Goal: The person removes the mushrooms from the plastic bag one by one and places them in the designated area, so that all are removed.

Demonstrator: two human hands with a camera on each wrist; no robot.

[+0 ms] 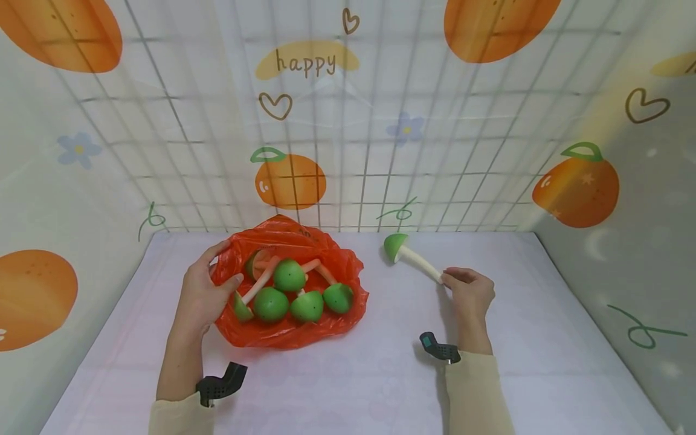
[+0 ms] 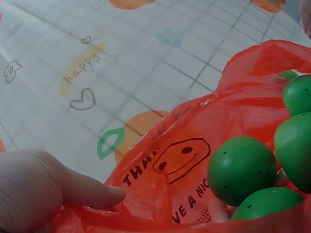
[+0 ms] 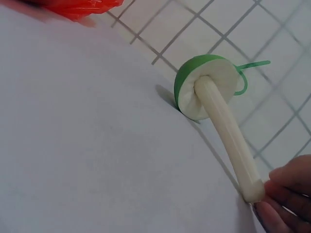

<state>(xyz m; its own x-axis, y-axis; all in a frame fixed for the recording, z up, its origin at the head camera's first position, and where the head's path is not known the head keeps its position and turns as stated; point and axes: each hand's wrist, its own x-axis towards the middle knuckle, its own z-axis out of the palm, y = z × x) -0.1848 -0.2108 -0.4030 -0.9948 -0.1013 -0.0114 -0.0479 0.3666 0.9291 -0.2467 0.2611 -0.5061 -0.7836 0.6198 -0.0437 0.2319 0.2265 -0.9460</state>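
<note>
A red plastic bag lies spread wide at the left of the table, its mouth facing up. My left hand grips its left rim, with the thumb on the inner side of the plastic in the left wrist view. Several model mushrooms with round green caps are heaped inside, stems pointing different ways. To the right of the bag, my right hand pinches the stem end of another green-capped mushroom. Its cap points away to the far left, close over the tabletop.
A pale cloth covers the table. Behind it rises a white grid-lined curtain printed with oranges and hearts, and similar sheets stand at the left and right sides. Black wrist cameras sit at both cuffs.
</note>
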